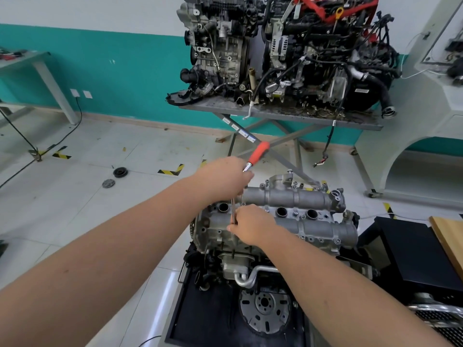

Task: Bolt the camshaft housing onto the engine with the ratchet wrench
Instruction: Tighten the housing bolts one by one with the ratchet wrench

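Gripping the ratchet wrench (258, 153) near its head, the left hand (225, 176) has its fingers curled round the steel shank just below the red handle, which sticks up and away past the knuckles. From that head a thin extension bar (233, 211) drops down to the near left corner of the camshaft housing (295, 211), and the right hand (250, 227) pinches this bar low down, fingers closed on it, steadying it over a bolt that is hidden under the hand. The housing sits on top of the engine (225, 256), which stands on a black stand (190, 319).

Cast aluminium of that bulk should be stiff and heavy, so it will not shift under the wrench. Bare steel may be slick with oil; the red grip looks the better hold for leverage, and the slender bar could tilt off the bolt if left unsteadied.
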Demonstrator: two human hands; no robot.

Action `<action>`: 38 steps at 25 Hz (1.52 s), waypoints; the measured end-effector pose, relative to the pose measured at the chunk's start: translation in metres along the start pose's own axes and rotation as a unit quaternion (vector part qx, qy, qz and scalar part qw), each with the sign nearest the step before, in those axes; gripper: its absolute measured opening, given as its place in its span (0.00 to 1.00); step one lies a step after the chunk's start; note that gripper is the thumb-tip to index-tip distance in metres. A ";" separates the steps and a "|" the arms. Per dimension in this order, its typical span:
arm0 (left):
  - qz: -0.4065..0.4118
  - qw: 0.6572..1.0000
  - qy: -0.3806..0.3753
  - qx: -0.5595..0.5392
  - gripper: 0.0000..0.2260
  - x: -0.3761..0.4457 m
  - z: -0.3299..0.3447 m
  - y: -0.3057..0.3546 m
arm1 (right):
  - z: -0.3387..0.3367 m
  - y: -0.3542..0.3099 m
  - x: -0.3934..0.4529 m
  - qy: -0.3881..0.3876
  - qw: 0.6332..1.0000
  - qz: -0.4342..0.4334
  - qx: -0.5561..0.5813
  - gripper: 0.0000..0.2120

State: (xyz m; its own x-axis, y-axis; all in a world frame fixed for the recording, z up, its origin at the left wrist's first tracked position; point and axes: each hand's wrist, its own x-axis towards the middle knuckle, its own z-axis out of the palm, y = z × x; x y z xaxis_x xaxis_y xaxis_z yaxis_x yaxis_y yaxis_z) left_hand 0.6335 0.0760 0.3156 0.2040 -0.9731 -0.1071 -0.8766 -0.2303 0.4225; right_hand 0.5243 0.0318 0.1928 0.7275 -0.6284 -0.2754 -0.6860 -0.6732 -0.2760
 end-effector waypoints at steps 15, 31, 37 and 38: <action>-0.080 0.644 0.115 -0.752 0.21 -0.029 0.074 -0.018 | 0.001 -0.001 0.002 -0.001 1.000 0.002 -0.005 0.10; -0.164 0.841 -0.036 -0.515 0.05 -0.004 0.022 -0.023 | -0.004 0.000 -0.001 -0.019 1.000 -0.010 -0.014 0.17; -0.147 0.890 -0.076 -0.424 0.07 0.008 0.023 -0.016 | -0.005 0.005 -0.003 -0.015 0.999 -0.027 0.014 0.13; -0.144 0.894 -0.081 -0.418 0.07 0.009 0.022 -0.013 | -0.004 0.005 -0.003 -0.011 0.999 -0.023 0.019 0.12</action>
State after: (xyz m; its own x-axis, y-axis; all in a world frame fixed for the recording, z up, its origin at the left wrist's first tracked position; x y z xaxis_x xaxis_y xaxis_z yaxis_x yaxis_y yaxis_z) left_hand 0.6376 0.0710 0.2896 0.2440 -0.8744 -0.4194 -0.1533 -0.4618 0.8736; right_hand 0.5185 0.0288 0.1962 0.7583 -0.5877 -0.2820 -0.6519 -0.6857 -0.3239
